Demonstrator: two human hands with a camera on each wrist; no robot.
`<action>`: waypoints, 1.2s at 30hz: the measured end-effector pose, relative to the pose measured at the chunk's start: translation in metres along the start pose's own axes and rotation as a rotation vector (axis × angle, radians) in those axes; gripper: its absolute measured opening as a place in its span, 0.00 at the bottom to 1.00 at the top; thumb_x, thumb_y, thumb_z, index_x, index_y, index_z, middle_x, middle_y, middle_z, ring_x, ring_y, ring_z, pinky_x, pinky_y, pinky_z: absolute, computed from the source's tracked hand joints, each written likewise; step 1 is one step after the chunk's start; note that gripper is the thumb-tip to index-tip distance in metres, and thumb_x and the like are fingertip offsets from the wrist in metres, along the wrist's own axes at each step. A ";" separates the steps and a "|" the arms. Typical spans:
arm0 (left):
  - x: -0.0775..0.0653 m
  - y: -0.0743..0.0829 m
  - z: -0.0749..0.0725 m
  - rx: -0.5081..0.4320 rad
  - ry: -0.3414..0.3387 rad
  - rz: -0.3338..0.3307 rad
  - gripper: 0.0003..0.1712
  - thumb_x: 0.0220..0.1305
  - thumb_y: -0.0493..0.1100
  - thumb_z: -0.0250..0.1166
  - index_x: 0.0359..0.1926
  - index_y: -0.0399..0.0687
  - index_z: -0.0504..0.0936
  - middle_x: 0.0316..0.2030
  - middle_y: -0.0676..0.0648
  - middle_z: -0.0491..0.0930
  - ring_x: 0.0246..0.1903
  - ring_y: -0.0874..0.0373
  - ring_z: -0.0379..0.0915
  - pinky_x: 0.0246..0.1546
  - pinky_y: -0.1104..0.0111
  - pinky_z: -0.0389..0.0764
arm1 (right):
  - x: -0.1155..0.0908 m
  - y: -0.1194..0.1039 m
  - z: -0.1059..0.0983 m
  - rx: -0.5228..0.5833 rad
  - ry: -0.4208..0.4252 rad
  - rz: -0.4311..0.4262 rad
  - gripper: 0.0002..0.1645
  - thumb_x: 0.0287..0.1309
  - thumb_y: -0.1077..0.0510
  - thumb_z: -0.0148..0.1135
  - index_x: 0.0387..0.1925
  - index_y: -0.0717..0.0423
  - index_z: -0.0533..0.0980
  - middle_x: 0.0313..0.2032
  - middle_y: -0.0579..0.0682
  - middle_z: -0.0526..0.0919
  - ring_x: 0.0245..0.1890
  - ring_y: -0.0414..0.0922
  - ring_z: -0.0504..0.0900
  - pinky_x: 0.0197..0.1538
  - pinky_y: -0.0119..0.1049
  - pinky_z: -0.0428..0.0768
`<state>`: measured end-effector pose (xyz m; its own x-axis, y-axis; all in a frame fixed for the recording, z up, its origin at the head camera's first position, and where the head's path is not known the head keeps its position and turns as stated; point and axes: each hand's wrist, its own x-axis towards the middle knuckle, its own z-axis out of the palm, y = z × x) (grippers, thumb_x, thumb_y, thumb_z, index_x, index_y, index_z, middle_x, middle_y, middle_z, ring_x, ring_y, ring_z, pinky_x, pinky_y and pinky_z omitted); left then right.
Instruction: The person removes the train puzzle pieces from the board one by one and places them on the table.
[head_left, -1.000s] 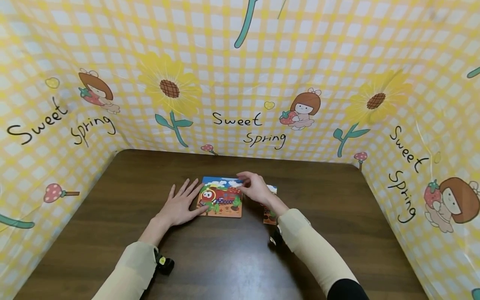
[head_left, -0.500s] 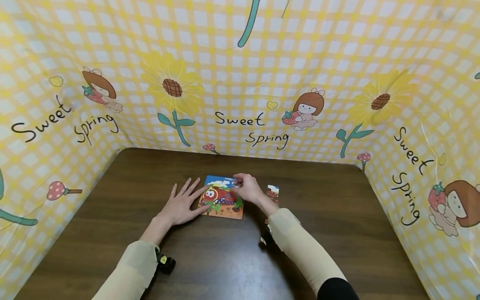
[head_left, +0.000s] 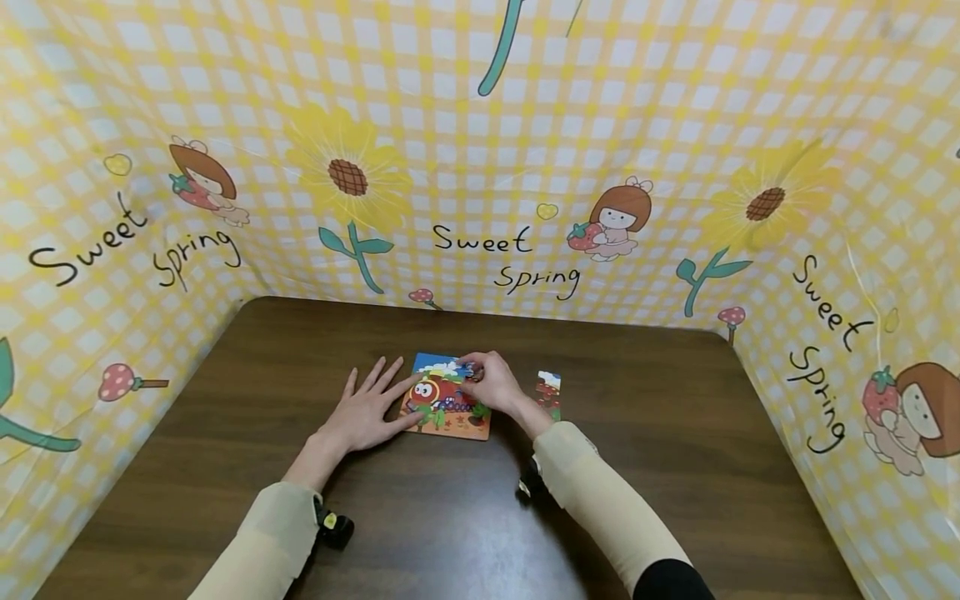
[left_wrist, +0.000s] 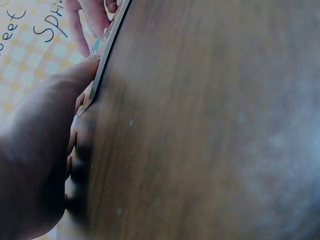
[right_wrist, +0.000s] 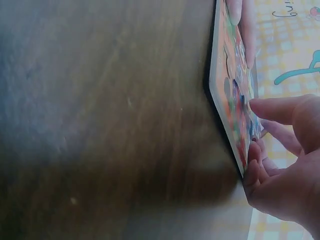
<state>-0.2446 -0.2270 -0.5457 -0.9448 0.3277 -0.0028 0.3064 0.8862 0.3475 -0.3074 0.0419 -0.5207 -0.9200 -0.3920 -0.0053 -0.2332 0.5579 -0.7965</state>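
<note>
A jigsaw puzzle board (head_left: pixel 448 427) with a cartoon red train, blue sky and orange ground lies in the middle of the table. My left hand (head_left: pixel 363 419) rests along its left side, fingers spread, with thumb and index finger over the board. At the upper right of the picture, my right hand (head_left: pixel 497 388) pinches a small puzzle piece (head_left: pixel 474 372) low over the board, mostly hidden by the fingers. The right wrist view shows thumb and index finger close to the board's surface, with the other fingers (right_wrist: pixel 254 170) curled by its edge.
Right of the board lies a narrow picture strip (head_left: pixel 549 393), partly covered by my right forearm. The brown wooden table (head_left: pixel 420 525) is enclosed at the back and sides by yellow checked cloth (head_left: pixel 465 167). Small black wrist cameras (head_left: pixel 335 530) sit beneath both cuffs.
My right hand has moved slightly left over the board's upper right, uncovering more of the strip beside it. The left hand keeps its place on the board. The head view has shifted a little.
</note>
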 end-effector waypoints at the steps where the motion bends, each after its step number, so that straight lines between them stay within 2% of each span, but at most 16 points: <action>1: 0.000 0.000 0.000 -0.001 0.001 0.000 0.46 0.77 0.74 0.60 0.88 0.69 0.61 0.90 0.40 0.48 0.89 0.32 0.38 0.82 0.23 0.35 | 0.000 0.000 0.001 -0.001 0.003 0.006 0.27 0.68 0.66 0.73 0.68 0.61 0.82 0.55 0.65 0.80 0.47 0.53 0.82 0.49 0.45 0.82; 6: 0.000 0.000 0.002 -0.005 0.005 0.002 0.46 0.77 0.74 0.59 0.88 0.70 0.60 0.90 0.41 0.48 0.89 0.32 0.37 0.82 0.23 0.35 | 0.000 -0.001 0.004 -0.008 0.036 0.024 0.29 0.69 0.65 0.74 0.69 0.62 0.81 0.51 0.63 0.83 0.46 0.52 0.83 0.50 0.46 0.83; 12: 0.000 -0.001 0.003 0.000 -0.006 0.001 0.46 0.77 0.75 0.59 0.88 0.71 0.60 0.90 0.41 0.47 0.89 0.33 0.37 0.82 0.24 0.34 | -0.004 0.003 0.007 -0.012 0.059 -0.019 0.28 0.69 0.65 0.74 0.68 0.59 0.82 0.50 0.61 0.81 0.43 0.49 0.81 0.49 0.45 0.83; 18: -0.001 -0.002 0.003 -0.007 -0.002 -0.006 0.46 0.76 0.75 0.59 0.88 0.71 0.60 0.90 0.42 0.47 0.90 0.33 0.36 0.82 0.24 0.34 | -0.003 0.005 0.010 -0.049 0.076 -0.052 0.29 0.70 0.63 0.74 0.70 0.56 0.81 0.48 0.59 0.81 0.38 0.45 0.78 0.43 0.40 0.79; 25: -0.001 -0.002 0.004 -0.007 0.000 -0.008 0.46 0.76 0.75 0.58 0.88 0.72 0.59 0.90 0.42 0.47 0.90 0.33 0.36 0.82 0.24 0.33 | -0.003 0.005 0.012 -0.131 0.088 -0.070 0.30 0.71 0.60 0.75 0.71 0.59 0.80 0.46 0.57 0.81 0.36 0.43 0.74 0.40 0.35 0.73; 36: -0.001 -0.003 0.004 -0.015 0.005 -0.006 0.46 0.76 0.75 0.59 0.88 0.71 0.59 0.90 0.43 0.47 0.90 0.34 0.36 0.83 0.25 0.32 | -0.002 0.007 0.011 -0.084 0.102 -0.095 0.28 0.72 0.59 0.74 0.70 0.61 0.81 0.43 0.56 0.82 0.32 0.41 0.74 0.37 0.33 0.73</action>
<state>-0.2442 -0.2283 -0.5501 -0.9473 0.3203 -0.0002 0.2986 0.8834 0.3610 -0.3039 0.0391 -0.5330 -0.9188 -0.3717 0.1325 -0.3421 0.5831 -0.7369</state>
